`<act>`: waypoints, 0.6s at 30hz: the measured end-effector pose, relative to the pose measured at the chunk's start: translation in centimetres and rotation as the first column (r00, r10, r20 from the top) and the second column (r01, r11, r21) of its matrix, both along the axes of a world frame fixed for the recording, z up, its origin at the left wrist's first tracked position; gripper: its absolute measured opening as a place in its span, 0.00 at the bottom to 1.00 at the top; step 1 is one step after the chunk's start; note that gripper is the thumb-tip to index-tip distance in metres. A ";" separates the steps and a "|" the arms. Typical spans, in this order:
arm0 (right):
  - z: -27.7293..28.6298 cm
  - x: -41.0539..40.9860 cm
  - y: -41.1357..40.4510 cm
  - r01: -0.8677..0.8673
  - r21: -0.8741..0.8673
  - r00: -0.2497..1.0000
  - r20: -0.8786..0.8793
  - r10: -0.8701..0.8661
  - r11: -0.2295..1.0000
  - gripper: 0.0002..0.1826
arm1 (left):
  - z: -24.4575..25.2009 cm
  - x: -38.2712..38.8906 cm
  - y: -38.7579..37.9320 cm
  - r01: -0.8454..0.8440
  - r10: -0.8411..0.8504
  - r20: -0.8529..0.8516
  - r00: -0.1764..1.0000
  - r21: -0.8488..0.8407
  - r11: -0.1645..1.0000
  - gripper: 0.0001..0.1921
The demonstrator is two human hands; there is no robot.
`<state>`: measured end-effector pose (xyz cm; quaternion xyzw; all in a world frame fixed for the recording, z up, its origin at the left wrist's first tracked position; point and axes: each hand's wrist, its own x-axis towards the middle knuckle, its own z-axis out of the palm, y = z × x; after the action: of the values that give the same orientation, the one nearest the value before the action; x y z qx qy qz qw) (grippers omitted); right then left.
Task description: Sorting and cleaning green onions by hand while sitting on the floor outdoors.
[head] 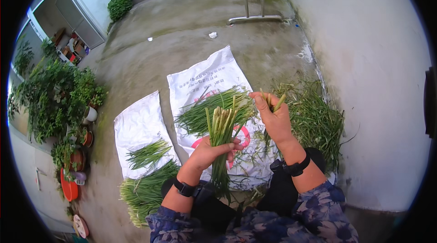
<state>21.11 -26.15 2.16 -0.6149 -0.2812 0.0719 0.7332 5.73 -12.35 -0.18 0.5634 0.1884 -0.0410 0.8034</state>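
My left hand (pixel 218 151) is closed around an upright bunch of long green leafy stalks, likely garlic chives (pixel 222 130), pale stem ends up and leaves hanging down. To its right, my right hand (pixel 275 116) grips a few thick green stalks (pixel 279 102) between thumb and fingers. Beneath both hands lies a white woven sack (pixel 205 69) with printing. A large pile of the same greens (pixel 205 106) rests on it, among scattered trimmings. A smaller white sack (pixel 136 116) at the left bears a small bunch (pixel 148 154), and a bigger heap (pixel 143 191) lies nearer me.
Loose leaf waste (pixel 314 123) is heaped at the right against the white wall (pixel 368 89). Potted plants (pixel 54 96) and a red basin (pixel 69 185) line the left side. A metal rack (pixel 254 19) stands on the concrete ground ahead, beyond a crumpled white scrap (pixel 213 35).
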 end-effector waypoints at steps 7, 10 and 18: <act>-1.0 0.1 0.1 0.199 0.232 0.913 -0.397 -0.094 0.952 0.13 | 0.9 0.4 -0.8 -0.065 0.065 0.018 0.998 -0.007 0.998 0.11; -0.2 0.2 -0.9 0.012 0.021 0.907 -0.420 -0.003 1.000 0.14 | 0.9 0.4 -0.8 -0.104 0.104 -0.003 0.995 0.008 0.995 0.09; -0.7 0.6 -0.9 -0.049 0.058 0.936 -0.345 0.066 0.997 0.12 | -0.2 0.2 0.3 -0.111 0.110 0.026 0.994 0.043 0.993 0.15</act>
<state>21.73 -27.02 1.48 -0.5662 -0.1672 0.1936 0.7836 5.96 -12.10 -0.36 0.5701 0.2106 0.0145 0.7940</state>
